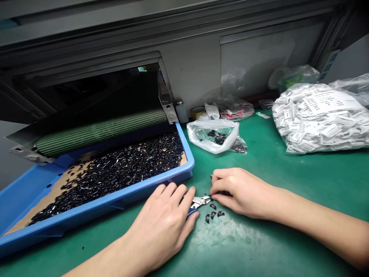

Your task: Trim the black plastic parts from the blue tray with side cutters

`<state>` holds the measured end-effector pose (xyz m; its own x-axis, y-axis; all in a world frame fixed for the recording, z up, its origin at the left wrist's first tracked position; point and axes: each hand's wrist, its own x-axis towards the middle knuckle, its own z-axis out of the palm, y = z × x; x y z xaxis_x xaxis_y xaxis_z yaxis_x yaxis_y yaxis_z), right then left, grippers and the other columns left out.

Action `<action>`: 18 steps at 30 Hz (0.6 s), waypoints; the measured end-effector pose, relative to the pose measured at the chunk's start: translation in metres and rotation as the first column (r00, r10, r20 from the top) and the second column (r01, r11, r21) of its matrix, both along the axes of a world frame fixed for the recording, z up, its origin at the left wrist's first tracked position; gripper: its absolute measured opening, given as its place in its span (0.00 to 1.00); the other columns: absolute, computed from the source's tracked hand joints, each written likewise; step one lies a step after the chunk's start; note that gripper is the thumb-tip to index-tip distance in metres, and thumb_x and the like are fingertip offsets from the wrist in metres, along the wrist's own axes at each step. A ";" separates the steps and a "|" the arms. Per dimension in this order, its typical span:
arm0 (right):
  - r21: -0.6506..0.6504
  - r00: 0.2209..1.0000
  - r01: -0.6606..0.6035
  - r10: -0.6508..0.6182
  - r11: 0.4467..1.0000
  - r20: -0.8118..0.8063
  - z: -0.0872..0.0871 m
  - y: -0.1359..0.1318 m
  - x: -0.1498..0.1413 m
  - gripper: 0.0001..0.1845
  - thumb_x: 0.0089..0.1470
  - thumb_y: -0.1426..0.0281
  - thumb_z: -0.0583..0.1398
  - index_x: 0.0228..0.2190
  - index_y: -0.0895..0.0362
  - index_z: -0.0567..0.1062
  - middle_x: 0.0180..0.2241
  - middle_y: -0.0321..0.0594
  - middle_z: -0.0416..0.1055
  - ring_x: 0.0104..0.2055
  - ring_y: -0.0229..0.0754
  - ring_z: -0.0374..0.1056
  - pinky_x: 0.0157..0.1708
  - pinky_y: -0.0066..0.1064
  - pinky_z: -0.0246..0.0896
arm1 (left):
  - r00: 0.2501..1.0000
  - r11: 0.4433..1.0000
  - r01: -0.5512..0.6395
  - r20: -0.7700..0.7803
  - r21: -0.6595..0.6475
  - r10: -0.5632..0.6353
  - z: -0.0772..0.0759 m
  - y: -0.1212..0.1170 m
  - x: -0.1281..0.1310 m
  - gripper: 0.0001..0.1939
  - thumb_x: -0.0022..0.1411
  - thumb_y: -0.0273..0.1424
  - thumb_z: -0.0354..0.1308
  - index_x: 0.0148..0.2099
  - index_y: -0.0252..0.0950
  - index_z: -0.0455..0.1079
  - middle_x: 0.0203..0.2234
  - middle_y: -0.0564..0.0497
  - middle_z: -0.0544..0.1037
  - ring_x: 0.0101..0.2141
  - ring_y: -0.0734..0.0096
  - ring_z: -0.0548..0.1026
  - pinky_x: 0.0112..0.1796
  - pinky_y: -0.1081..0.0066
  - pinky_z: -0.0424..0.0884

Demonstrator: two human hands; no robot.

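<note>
The left hand (pixel 165 221) is gripping the cutters (pixel 201 201); the right hand (pixel 245 190) is pinching a dark piece (pixel 211 197) at their tips. Four black pieces (pixel 213 215) are lying nearby; the blue tray (pixel 186 148) is holding many more, so much seems left.

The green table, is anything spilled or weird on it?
One tiny black speck sits alone on the green table, outside the blue tray, so it may have dropped. A pale patch looks scuffed, or maybe just shiny. The small pile by the pliers seems put there on purpose.
</note>
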<state>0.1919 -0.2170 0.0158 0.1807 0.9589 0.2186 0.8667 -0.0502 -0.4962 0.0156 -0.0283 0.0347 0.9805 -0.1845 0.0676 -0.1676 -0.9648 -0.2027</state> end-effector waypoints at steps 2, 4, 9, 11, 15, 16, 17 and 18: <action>0.000 1.000 -0.007 0.007 1.000 0.002 0.000 0.000 -0.001 0.08 0.65 0.73 0.61 0.36 0.57 0.82 0.37 0.40 0.74 0.36 0.41 0.71 0.36 0.31 0.61 | 1.000 0.999 0.007 -0.013 0.033 -0.007 0.002 -0.001 0.000 0.22 0.78 0.37 0.46 0.64 0.32 0.67 0.45 0.44 0.74 0.41 0.54 0.68 0.43 0.54 0.63; -0.007 1.000 -0.018 0.018 1.000 -0.003 0.001 0.000 -0.002 0.08 0.65 0.74 0.61 0.35 0.57 0.81 0.37 0.40 0.74 0.35 0.41 0.71 0.36 0.31 0.61 | 0.999 0.996 0.027 -0.031 0.085 -0.024 0.004 -0.002 0.001 0.23 0.78 0.37 0.44 0.65 0.30 0.66 0.45 0.42 0.74 0.42 0.54 0.69 0.42 0.53 0.62; -0.035 1.000 -0.013 0.013 0.999 0.003 0.002 -0.002 -0.004 0.09 0.65 0.75 0.59 0.32 0.58 0.77 0.36 0.38 0.69 0.34 0.39 0.67 0.34 0.31 0.58 | 0.993 0.963 0.112 -0.075 0.246 -0.096 0.013 -0.006 0.007 0.24 0.79 0.35 0.41 0.65 0.25 0.66 0.45 0.40 0.74 0.41 0.50 0.69 0.40 0.52 0.63; -0.046 1.000 -0.007 0.007 0.999 0.012 0.002 -0.002 -0.005 0.10 0.66 0.74 0.59 0.31 0.57 0.75 0.35 0.37 0.67 0.33 0.38 0.65 0.33 0.31 0.57 | 0.990 0.949 0.130 -0.088 0.286 -0.109 0.017 -0.007 0.009 0.24 0.78 0.34 0.40 0.62 0.25 0.69 0.43 0.40 0.74 0.40 0.50 0.70 0.37 0.53 0.64; -0.059 1.000 -0.001 0.002 0.998 0.010 0.002 -0.002 -0.006 0.11 0.67 0.75 0.58 0.29 0.57 0.71 0.35 0.36 0.65 0.33 0.37 0.63 0.32 0.30 0.55 | 0.985 0.928 0.160 -0.109 0.335 -0.131 0.021 -0.010 0.012 0.22 0.78 0.33 0.40 0.56 0.29 0.72 0.41 0.41 0.73 0.37 0.52 0.70 0.34 0.53 0.66; -0.058 1.000 -0.003 0.003 0.998 0.005 0.002 -0.002 -0.006 0.11 0.67 0.75 0.58 0.29 0.57 0.71 0.34 0.36 0.65 0.33 0.37 0.63 0.32 0.30 0.55 | 0.984 0.923 0.168 -0.113 0.346 -0.137 0.022 -0.011 0.012 0.21 0.78 0.33 0.40 0.54 0.29 0.73 0.41 0.41 0.73 0.37 0.52 0.70 0.33 0.53 0.66; -0.054 1.000 -0.005 0.005 0.999 0.001 0.002 -0.002 -0.007 0.11 0.67 0.75 0.58 0.29 0.57 0.71 0.35 0.36 0.66 0.33 0.37 0.63 0.32 0.30 0.55 | 0.983 0.919 0.175 -0.120 0.353 -0.141 0.022 -0.011 0.013 0.21 0.78 0.32 0.40 0.53 0.29 0.73 0.41 0.41 0.73 0.36 0.51 0.71 0.33 0.52 0.67; -0.050 1.000 -0.008 0.008 0.999 -0.003 0.002 -0.001 -0.007 0.11 0.66 0.76 0.58 0.30 0.57 0.71 0.34 0.36 0.66 0.33 0.37 0.63 0.32 0.30 0.55 | 0.981 0.917 0.181 -0.131 0.356 -0.142 0.023 -0.012 0.013 0.20 0.78 0.32 0.40 0.51 0.29 0.73 0.41 0.41 0.73 0.36 0.51 0.71 0.32 0.52 0.68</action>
